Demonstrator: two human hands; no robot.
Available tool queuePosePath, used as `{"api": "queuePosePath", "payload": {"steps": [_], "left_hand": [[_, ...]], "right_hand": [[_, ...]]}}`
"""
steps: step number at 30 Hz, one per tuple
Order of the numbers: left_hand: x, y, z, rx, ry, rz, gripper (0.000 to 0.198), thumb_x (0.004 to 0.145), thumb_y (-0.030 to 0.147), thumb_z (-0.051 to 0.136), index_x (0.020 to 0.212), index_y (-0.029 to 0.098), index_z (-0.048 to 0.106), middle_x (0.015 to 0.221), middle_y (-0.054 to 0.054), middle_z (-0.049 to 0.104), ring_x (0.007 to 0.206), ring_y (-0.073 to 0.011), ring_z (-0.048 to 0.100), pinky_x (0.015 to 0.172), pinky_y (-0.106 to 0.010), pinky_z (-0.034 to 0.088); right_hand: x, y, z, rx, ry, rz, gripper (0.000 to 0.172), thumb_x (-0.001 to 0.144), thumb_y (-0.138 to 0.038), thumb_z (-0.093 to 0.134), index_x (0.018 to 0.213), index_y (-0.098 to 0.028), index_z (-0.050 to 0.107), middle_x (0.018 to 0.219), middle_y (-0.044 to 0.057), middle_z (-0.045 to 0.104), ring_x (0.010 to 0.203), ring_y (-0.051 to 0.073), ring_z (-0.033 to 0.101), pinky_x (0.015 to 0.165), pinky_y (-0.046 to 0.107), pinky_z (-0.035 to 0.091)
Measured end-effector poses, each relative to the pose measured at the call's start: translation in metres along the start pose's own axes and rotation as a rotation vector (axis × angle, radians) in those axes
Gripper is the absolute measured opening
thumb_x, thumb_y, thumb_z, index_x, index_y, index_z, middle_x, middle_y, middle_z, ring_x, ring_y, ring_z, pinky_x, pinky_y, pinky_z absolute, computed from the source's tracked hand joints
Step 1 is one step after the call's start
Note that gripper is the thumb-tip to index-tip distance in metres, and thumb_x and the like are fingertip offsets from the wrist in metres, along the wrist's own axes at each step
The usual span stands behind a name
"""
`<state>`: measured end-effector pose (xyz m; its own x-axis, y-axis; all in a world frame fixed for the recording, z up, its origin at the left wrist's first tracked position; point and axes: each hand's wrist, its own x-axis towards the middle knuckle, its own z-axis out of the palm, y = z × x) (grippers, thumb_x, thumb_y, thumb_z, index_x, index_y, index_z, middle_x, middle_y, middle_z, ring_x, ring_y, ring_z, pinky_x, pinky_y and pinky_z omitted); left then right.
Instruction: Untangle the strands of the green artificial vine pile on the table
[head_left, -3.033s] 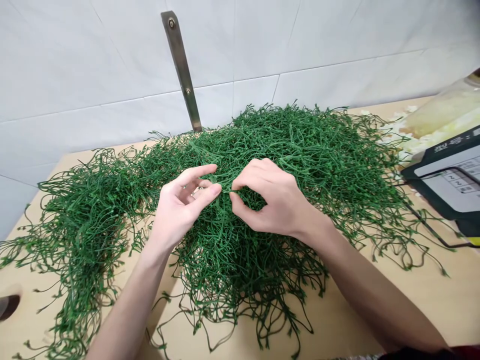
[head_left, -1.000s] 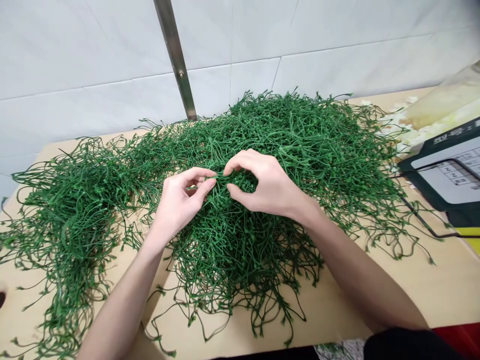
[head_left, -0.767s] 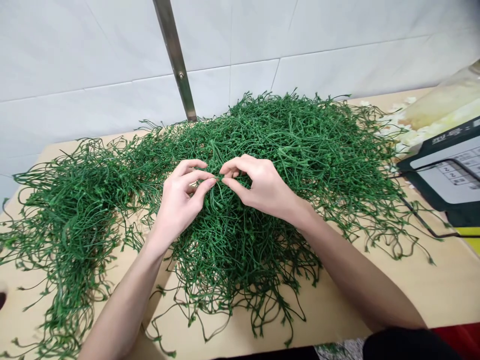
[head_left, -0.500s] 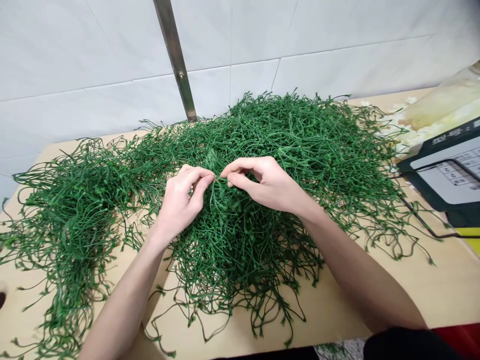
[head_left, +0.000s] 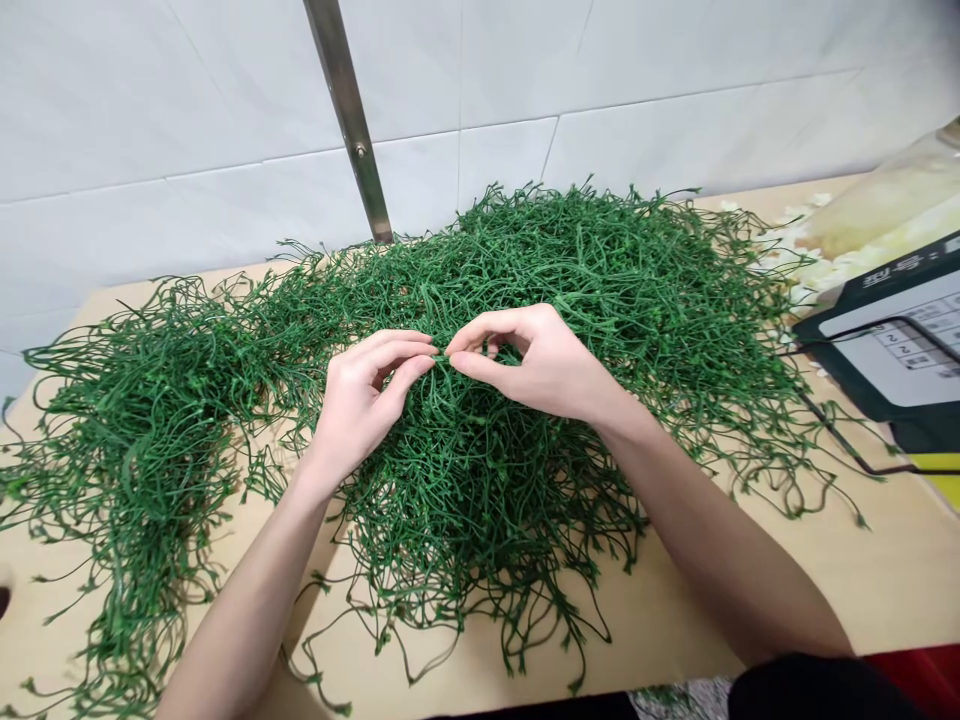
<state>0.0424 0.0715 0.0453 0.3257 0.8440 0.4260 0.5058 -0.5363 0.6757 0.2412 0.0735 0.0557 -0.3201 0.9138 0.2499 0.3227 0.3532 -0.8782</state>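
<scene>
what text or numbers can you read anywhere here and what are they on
"2": a digit in the printed grid on the white label of the dark device at the right edge; a second one below it looks the same.
White characters on the device's dark upper edge: too blurred and cut off to read.
Nothing is written on the green stems, wall tiles or table.

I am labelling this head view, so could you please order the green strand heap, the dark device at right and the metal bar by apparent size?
1. green strand heap
2. dark device, partly cut off
3. metal bar
</scene>
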Motion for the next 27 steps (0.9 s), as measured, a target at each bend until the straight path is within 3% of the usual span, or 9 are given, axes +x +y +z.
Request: {"api": "queuePosePath", "payload": {"steps": [5,12,18,22,27], "left_hand": [[-0.001,0.001,0.003,-0.047,0.047,-0.019,0.016,0.087,0.028,0.065,0.095,0.017,0.073,0.095,-0.005,0.077,0.078,-0.0139,0.07,0.065,-0.023,0.052],[-0.005,-0.002,0.009,-0.016,0.071,0.04,0.011,0.089,0.022,0.06,0.086,0.016,0.069,0.099,-0.007,0.077,0.082,-0.0146,0.071,0.069,-0.023,0.054],[-0.005,0.002,0.01,0.122,0.06,0.183,0.011,0.088,0.019,0.06,0.079,0.016,0.065,0.081,-0.004,0.074,0.073,-0.0139,0.066,0.07,-0.026,0.051],[-0.004,0.004,0.008,0.214,0.045,0.24,0.012,0.09,0.015,0.058,0.079,0.017,0.061,0.075,-0.002,0.07,0.073,-0.0136,0.06,0.068,-0.025,0.048],[-0.004,0.004,0.008,0.298,0.026,0.283,0.011,0.092,0.013,0.056,0.082,0.018,0.057,0.075,0.001,0.066,0.07,-0.0126,0.054,0.065,-0.024,0.044]], "right_hand": [[0.004,0.001,-0.004,0.464,-0.147,0.266,0.034,0.093,-0.042,0.054,0.087,-0.012,0.07,0.073,0.007,0.075,0.07,0.013,0.066,0.064,0.024,0.046],[0.002,0.0,0.001,0.351,-0.191,0.312,0.042,0.083,-0.053,0.066,0.077,-0.011,0.071,0.071,0.007,0.074,0.061,0.01,0.06,0.057,0.022,0.042],[-0.006,-0.005,0.009,0.059,-0.084,0.179,0.035,0.073,-0.045,0.077,0.069,-0.012,0.067,0.055,-0.003,0.056,0.05,0.005,0.038,0.047,0.022,0.027],[-0.008,-0.006,0.002,-0.119,-0.088,-0.045,0.022,0.083,-0.03,0.068,0.069,-0.014,0.065,0.06,-0.002,0.059,0.055,0.006,0.045,0.056,0.022,0.035],[-0.006,-0.002,-0.003,-0.321,-0.015,-0.255,0.01,0.083,-0.017,0.06,0.074,-0.014,0.064,0.069,0.001,0.065,0.062,0.009,0.055,0.066,0.022,0.042]]}}
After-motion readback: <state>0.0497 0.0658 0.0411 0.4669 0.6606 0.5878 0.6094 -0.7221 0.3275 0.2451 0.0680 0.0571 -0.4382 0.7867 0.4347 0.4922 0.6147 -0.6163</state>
